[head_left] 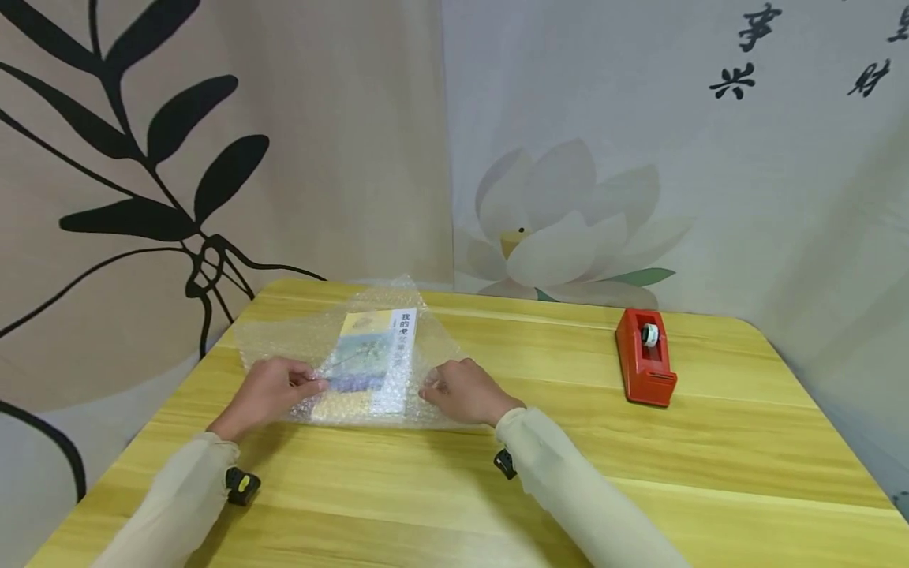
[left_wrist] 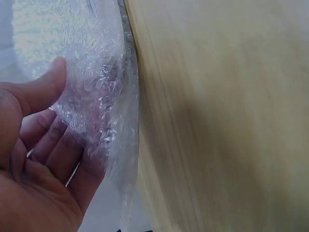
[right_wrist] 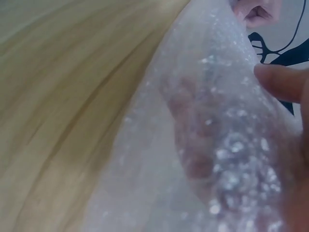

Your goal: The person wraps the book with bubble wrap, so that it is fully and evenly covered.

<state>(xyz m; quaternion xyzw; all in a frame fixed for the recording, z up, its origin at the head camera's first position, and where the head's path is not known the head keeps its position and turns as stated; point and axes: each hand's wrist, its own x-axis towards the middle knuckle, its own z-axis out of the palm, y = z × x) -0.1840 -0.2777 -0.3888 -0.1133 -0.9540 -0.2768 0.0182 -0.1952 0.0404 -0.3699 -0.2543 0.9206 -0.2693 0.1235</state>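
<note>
Across your wooden table, a sheet of bubble wrap covers at least the lower part of the book, well left of the red tape dispenser, while your left hand and right hand, fingers part-curled, each pinch the wrap beside the book.

The bubble wrap is clear, crinkled plastic, its blistered surface throwing bright glints; the book under it looks like printed paper. The tape dispenser seems smooth, glossy plastic, the tabletop satin-finished wood grain, the backdrop and sleeves matt cloth.
</note>
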